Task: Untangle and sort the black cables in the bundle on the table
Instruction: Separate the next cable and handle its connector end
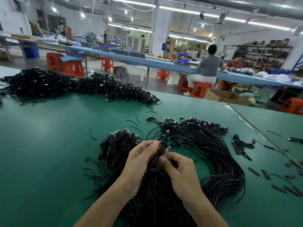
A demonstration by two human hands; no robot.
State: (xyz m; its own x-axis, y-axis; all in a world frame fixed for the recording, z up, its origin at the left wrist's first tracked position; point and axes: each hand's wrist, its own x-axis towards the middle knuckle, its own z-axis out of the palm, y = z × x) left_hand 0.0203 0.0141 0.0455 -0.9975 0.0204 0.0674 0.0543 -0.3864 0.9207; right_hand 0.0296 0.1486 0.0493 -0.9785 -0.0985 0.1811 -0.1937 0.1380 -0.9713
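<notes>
Coiled black cable [157, 154] sits between both hands, above the main cable bundle [205, 153] on the green table [49, 145]. Left hand [139, 159] curled round the coil's left side, fingertips at its top. Right hand [178, 167] pinches its lower right edge, thumb and fingers pressed together. Folded cable pile [118, 145] just left.

The cables [213, 153] I'm sorting wear a smooth black plastic skin with a faint sheen — their plugs [167, 119] show bright metal tips. My table [49, 145] is matt green, smooth. Glossy orange plastic stools [200, 90] — a dull cardboard box [226, 97].
</notes>
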